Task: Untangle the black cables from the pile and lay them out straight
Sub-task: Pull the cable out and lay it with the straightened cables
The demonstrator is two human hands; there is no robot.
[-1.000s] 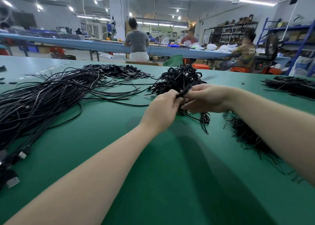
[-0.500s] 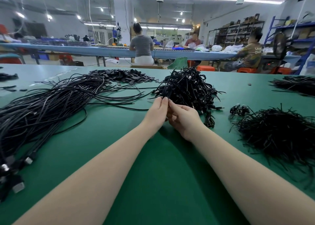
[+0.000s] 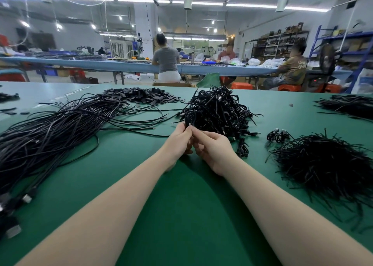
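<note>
**Both hands pinch one looped cable at the edge of the tangled pile**

The left hand point(image 3: 178, 141) and the right hand point(image 3: 212, 150) meet at the middle of the green table point(image 3: 181, 215), fingertips touching. Between them they pinch a single black cable point(image 3: 190, 117), which rises from the fingers in a small upright loop and runs back into the tangled pile point(image 3: 218, 110) just behind the hands. The left hand grips the cable between thumb and forefinger; the right hand's forefinger and thumb close on the same strand just beside them, its other fingers curled loosely underneath (whether those hold anything, I cannot tell).

The tangled pile sits a little right of centre, a dense heap of short coiled cables with plug ends sticking out on its right side. To the left, a long sheaf of straightened cables point(image 3: 50, 136) lies across the table, stretching from the near left edge, where metal connectors point(image 3: 26, 198) show, toward the far middle. Beyond it lies a flat heap of small black strips point(image 3: 141, 96). On the right, near the right forearm, is a bristly mound of thin black ties point(image 3: 323, 165), with a small coiled bundle point(image 3: 277, 135) just beside its far left edge. Another dark heap point(image 3: 351, 106) lies at the far right.

Behind the table, three people sit at a long blue workbench point(image 3: 121, 66)
</note>
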